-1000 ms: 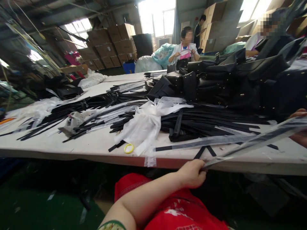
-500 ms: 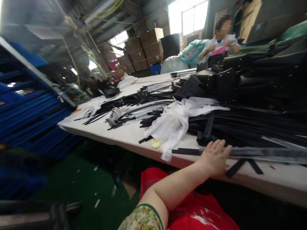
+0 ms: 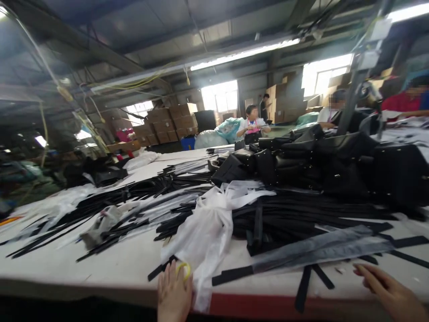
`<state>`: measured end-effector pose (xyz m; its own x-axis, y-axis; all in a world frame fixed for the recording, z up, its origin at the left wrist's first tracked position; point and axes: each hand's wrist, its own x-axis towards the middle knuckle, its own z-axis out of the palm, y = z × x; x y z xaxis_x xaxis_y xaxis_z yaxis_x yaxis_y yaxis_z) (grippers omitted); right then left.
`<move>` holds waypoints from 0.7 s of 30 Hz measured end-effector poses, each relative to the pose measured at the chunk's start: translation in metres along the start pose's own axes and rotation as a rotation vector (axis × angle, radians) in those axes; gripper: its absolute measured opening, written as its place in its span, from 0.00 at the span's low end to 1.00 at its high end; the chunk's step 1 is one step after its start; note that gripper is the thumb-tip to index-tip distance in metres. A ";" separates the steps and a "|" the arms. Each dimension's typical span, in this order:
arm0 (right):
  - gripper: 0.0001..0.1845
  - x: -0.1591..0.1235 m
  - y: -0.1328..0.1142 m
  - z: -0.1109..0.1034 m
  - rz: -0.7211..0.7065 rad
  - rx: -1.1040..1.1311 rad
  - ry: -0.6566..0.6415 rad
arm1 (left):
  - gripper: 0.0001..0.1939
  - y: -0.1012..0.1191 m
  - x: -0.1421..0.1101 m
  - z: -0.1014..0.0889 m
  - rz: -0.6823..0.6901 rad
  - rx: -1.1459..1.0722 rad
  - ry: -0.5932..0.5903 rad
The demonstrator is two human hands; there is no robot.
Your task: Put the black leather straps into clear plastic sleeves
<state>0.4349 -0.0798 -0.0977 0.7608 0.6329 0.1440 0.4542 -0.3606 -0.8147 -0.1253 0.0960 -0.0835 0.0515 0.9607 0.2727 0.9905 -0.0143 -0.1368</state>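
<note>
My left hand [image 3: 175, 293] is at the front edge of the table, its fingers stretched out and close together. They lie against the left side of a yellow ring [image 3: 187, 271], which looks like a tape roll; I see no clear grip on it. Beside the ring a white plastic bag [image 3: 209, 223] drapes toward the edge. My right hand [image 3: 390, 286] is over the front edge at the right, fingers extended and holding nothing visible. Nearest to it are short black strips [image 3: 323, 276] and a clear plastic sleeve [image 3: 321, 248] with black strips [image 3: 233, 273] sticking out.
Bundles of black strips [image 3: 295, 210] cover the middle of the white table [image 3: 117, 268]. Behind them rises a pile of black bags with metal studs [image 3: 301, 156]. A person in a pink apron [image 3: 252, 127] is across the table; others are at the right.
My left hand has moved left from the plastic-sleeved strips to the yellow ring. My right hand has come into view. The camera view has turned right and upward.
</note>
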 end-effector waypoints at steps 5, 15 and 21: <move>0.25 -0.007 -0.026 0.008 0.008 0.031 -0.189 | 0.22 -0.002 -0.010 -0.006 -0.032 -0.021 0.002; 0.30 -0.038 -0.043 0.011 0.064 -0.041 -0.278 | 0.21 0.048 0.015 -0.045 0.183 -0.370 0.263; 0.30 -0.059 -0.037 0.026 0.017 -0.001 -0.312 | 0.17 0.128 0.058 -0.073 0.459 -0.566 0.187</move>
<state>0.3608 -0.0858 -0.0906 0.5893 0.8064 -0.0493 0.4431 -0.3735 -0.8149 0.0143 0.1301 -0.0155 0.4463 0.7613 0.4704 0.7757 -0.5912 0.2208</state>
